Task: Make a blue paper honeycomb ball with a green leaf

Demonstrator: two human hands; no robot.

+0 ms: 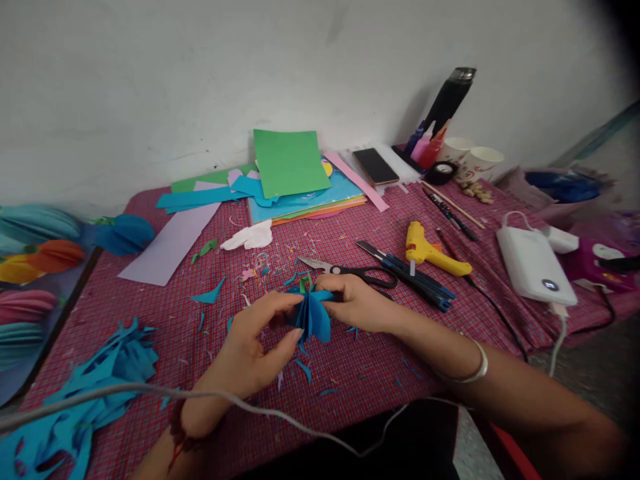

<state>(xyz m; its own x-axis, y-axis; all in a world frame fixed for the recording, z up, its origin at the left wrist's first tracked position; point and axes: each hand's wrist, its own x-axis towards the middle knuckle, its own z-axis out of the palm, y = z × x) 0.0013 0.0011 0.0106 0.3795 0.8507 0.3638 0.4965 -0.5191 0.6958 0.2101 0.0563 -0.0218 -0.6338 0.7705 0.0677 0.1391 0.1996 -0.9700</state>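
Observation:
Between my two hands is a blue folded-paper pumpkin (pixel 314 319) with a small green paper piece (pixel 305 285) at its top. My left hand (pixel 257 337) grips its left side between thumb and fingers. On the right side, my right hand (pixel 357 301) pinches the blue folds. Just behind my right hand lie scissors (pixel 345 269), their handles partly covered by my fingers. Blue paper scraps (pixel 209 293) are scattered on the checked cloth around my hands.
Right of my hands lie a box cutter (pixel 410 275) and a yellow glue gun (pixel 430 251). A white power bank (pixel 536 267) stands farther right. Colored paper (pixel 293 163) is stacked at the back. Finished paper pumpkins (pixel 37 230) sit left. A white cable (pixel 260 410) crosses in front.

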